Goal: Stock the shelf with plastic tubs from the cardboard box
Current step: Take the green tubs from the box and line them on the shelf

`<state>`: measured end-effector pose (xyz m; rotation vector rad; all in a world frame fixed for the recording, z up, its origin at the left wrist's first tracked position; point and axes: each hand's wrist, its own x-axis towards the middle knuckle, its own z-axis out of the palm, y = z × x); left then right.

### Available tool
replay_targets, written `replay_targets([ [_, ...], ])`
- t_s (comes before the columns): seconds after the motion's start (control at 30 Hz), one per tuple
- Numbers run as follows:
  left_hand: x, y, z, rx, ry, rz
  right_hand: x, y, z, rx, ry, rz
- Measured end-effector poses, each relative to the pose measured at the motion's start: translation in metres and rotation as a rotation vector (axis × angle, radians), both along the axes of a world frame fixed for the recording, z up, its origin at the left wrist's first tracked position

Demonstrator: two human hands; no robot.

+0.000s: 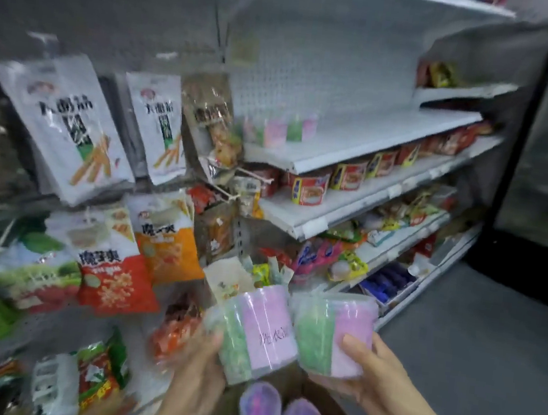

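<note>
Fingers point(213, 339) of the left hand point(197, 370) curl round one green-and-pink tub point(258, 334); the right hand point(369, 374) grips another tub point(332, 335). Both are blurred, held above the cardboard box point(312, 389), half hidden by purple-lidded tubs point(278, 414). More tubs point(280, 129) stand on the shelf point(360, 138).

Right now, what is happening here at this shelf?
A person is stocking a shop shelf. The left hand holds one green and pink plastic tub, and the right hand holds a second tub of the same kind. More tubs with purple lids wait below in the cardboard box. A few tubs already stand at the left end of the white shelf, which is mostly bare.
</note>
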<state>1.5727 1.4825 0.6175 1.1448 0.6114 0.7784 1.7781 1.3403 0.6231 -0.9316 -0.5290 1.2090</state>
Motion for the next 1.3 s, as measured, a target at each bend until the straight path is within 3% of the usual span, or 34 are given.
replay_targets([
  [0.1, 0.040, -0.013, 0.031, -0.062, -0.273, 0.018, 0.017, -0.016, 0.056, 0.047, -0.113, -0.006],
  [0.47, 0.104, -0.007, 0.138, -0.151, -0.372, -0.134, 0.065, -0.013, 0.150, 0.134, -0.271, -0.154],
  [0.77, 0.172, 0.075, 0.165, -0.015, -0.201, -0.076, 0.134, 0.060, 0.172, 0.190, -0.278, -0.171],
  [1.07, 0.257, 0.169, 0.203, 0.111, -0.172, -0.040, 0.228, 0.160, 0.201, 0.191, -0.416, -0.194],
  [1.3, 0.311, 0.217, 0.211, 0.176, -0.138, 0.148, 0.291, 0.229, 0.209, 0.200, -0.397, -0.135],
])
